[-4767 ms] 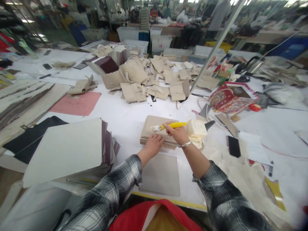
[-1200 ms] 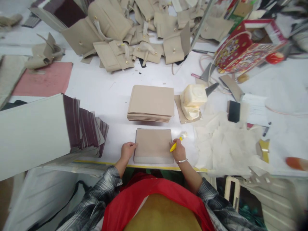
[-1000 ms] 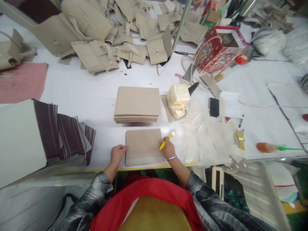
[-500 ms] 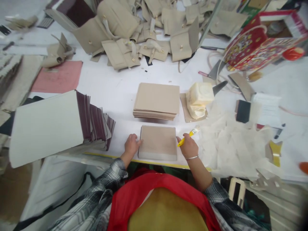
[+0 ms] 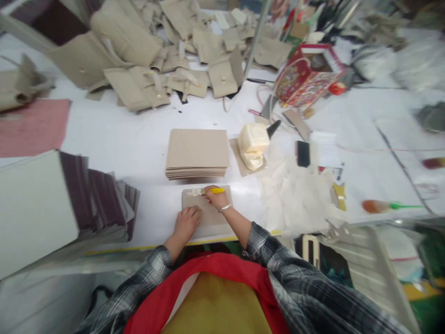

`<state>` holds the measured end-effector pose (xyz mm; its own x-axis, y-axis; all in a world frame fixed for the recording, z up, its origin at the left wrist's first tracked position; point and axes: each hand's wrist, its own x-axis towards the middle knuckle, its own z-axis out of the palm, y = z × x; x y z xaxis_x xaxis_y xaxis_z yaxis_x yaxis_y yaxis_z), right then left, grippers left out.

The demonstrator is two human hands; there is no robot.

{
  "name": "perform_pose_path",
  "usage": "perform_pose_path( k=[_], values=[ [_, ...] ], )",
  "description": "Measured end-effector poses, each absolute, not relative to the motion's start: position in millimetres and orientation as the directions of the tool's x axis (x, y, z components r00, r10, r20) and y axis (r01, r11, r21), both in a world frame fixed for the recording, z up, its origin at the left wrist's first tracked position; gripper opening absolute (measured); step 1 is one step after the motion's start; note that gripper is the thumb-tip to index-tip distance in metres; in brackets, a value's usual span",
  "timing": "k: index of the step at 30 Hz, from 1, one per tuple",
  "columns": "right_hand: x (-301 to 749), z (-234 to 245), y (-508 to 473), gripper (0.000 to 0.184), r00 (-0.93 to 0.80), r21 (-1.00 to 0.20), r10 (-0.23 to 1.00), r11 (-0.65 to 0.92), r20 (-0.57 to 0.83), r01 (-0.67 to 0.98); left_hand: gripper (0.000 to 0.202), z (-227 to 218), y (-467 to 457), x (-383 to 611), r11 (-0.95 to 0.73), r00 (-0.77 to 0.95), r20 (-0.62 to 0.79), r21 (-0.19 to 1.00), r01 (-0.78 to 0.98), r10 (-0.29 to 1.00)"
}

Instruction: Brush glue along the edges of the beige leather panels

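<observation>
A single beige panel (image 5: 208,214) lies flat at the near edge of the white table (image 5: 139,148). My left hand (image 5: 186,222) rests on its lower left part, fingers pressing down flat. My right hand (image 5: 217,198) is closed around a yellow-handled brush (image 5: 210,190), whose bristles touch the panel's far edge, pointing left. Just beyond the panel sits a neat stack of beige panels (image 5: 197,152). A yellowish glue container (image 5: 252,144) stands to the right of that stack on a scrap of card.
A pile of maroon-edged white boards (image 5: 62,204) fills the left. Beige pouches (image 5: 167,69) are heaped at the back. Crumpled white paper (image 5: 295,195), a black block (image 5: 303,153), a red patterned box (image 5: 306,74) and an orange-green tool (image 5: 389,206) lie to the right. A pink sheet (image 5: 31,127) is far left.
My right hand moved from the panel's right side onto its far edge, turning the brush so it points left. My left hand shifted from the left edge onto the panel.
</observation>
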<state>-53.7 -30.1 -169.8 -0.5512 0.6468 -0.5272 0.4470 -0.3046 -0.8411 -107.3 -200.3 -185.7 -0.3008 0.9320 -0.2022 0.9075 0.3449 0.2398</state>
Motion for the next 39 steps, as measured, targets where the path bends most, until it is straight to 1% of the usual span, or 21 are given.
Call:
perform_pose_path(
  k=[3, 6, 7, 9, 11, 13, 15, 16, 18, 21, 23, 24, 26, 29, 31, 32, 33, 35, 36, 38, 39],
  values=[
    [-0.7, -170.1, 2.7, 0.018, -0.46, -0.853, 0.746, -0.277, -0.481, 0.442, 0.031, -190.3, -202.5, -108.3, 0.335, -0.304, -0.165, 0.222, 0.916, 0.938],
    [61.1, -162.3, 26.6, 0.028, -0.391, -0.859, 0.821, -0.215, -0.416, 0.464, 0.033, -193.5, -201.2, -108.5, 0.298, -0.272, -0.139, 0.223, 0.928, 0.952],
    [79.7, -159.8, 32.3, 0.031, -0.401, -0.863, 0.832, -0.169, -0.384, 0.476, 0.033, -193.5, -200.5, -108.1, 0.288, -0.263, -0.138, 0.222, 0.932, 0.955],
    [110.4, -158.1, 43.2, 0.036, -0.438, -0.853, 0.854, -0.015, -0.282, 0.521, 0.033, -192.9, -199.3, -106.9, 0.283, -0.257, -0.142, 0.204, 0.937, 0.956],
    [130.4, -163.5, 56.3, 0.034, -0.422, -0.753, 0.895, 0.178, -0.143, 0.633, 0.033, -193.3, -198.3, -106.2, 0.286, -0.263, -0.145, 0.174, 0.942, 0.954],
    [138.9, -176.4, 73.1, 0.029, -0.372, -0.548, 0.928, 0.32, 0.017, 0.773, 0.032, -195.7, -197.4, -106.0, 0.282, -0.261, -0.142, 0.155, 0.947, 0.955],
    [138.0, -194.2, 91.4, 0.025, -0.352, -0.338, 0.923, 0.385, 0.156, 0.859, 0.032, -198.9, -196.7, -106.0, 0.273, -0.254, -0.136, 0.15, 0.95, 0.958],
    [135.3, -203.6, 99.9, 0.026, -0.36, -0.261, 0.912, 0.403, 0.197, 0.877, 0.031, -200.2, -196.3, -105.7, 0.271, -0.252, -0.133, 0.151, 0.951, 0.959],
    [128.0, -220.3, 113.4, 0.025, -0.385, -0.165, 0.898, 0.422, 0.214, 0.892, 0.031, -201.6, -195.8, -104.5, 0.275, -0.257, -0.131, 0.153, 0.949, 0.958],
    [118.4, -233.7, 120.7, 0.018, -0.43, -0.124, 0.887, 0.452, 0.17, 0.884, 0.031, -200.8, -195.3, -103.1, 0.289, -0.268, -0.141, 0.164, 0.943, 0.953],
    [114.6, -232.4, 115.4, 0.016, -0.459, -0.169, 0.873, 0.483, 0.166, 0.859, 0.03, -198.8, -194.6, -103.5, 0.298, -0.269, -0.164, 0.189, 0.936, 0.949],
    [113.0, -228.6, 109.5, 0.016, -0.464, -0.217, 0.869, 0.493, 0.173, 0.842, 0.03, -197.0, -193.7, -103.9, 0.303, -0.269, -0.178, 0.212, 0.929, 0.947],
    [109.2, -214.9, 90.6, 0.016, -0.444, -0.363, 0.874, 0.486, 0.197, 0.795, 0.034, -190.4, -188.7, -103.9, 0.325, -0.283, -0.176, 0.289, 0.901, 0.943],
    [98.4, -183.1, 46.8, 0.019, -0.401, -0.631, 0.894, 0.431, 0.2, 0.645, 0.057, -169.7, -169.5, -97.4, 0.303, -0.314, -0.065, 0.499, 0.812, 0.947],
    [88.4, -159.6, 14.2, 0.023, -0.428, -0.779, 0.89, 0.38, 0.159, 0.499, 0.074, -151.9, -149.3, -89.3, 0.214, -0.291, 0.007, 0.659, 0.721, 0.957],
    [83.3, -149.1, -0.3, 0.025, -0.459, -0.832, 0.879, 0.351, 0.133, 0.429, 0.08, -144.2, -138.6, -85.3, 0.179, -0.27, 0.011, 0.725, 0.665, 0.963],
    [78.6, -140.2, -12.4, 0.027, -0.49, -0.871, 0.865, 0.321, 0.11, 0.372, 0.081, -138.4, -129.0, -82.1, 0.164, -0.244, -0.018, 0.788, 0.594, 0.97],
    [70.9, -129.4, -27.4, 0.028, -0.519, -0.906, 0.851, 0.282, 0.083, 0.317, 0.061, -133.8, -116.8, -79.5, 0.211, -0.124, -0.177, 0.899, 0.384, 0.976],
    [68.0, -127.9, -30.0, 0.028, -0.507, -0.904, 0.857, 0.281, 0.086, 0.322, 0.05, -135.1, -115.7, -80.5, 0.274, -0.058, -0.269, 0.924, 0.267, 0.961],
    [63.8, -132.2, -27.5, 0.029, -0.446, -0.872, 0.887, 0.31, 0.122, 0.378, 0.04, -142.7, -123.7, -86.9, 0.421, 0.003, -0.422, 0.906, 0.039, 0.907],
    [62.1, -137.1, -23.8, 0.03, -0.415, -0.849, 0.898, 0.33, 0.147, 0.412, 0.039, -147.8, -131.5, -92.0, 0.479, -0.025, -0.482, 0.875, -0.075, 0.876]
  ],
)
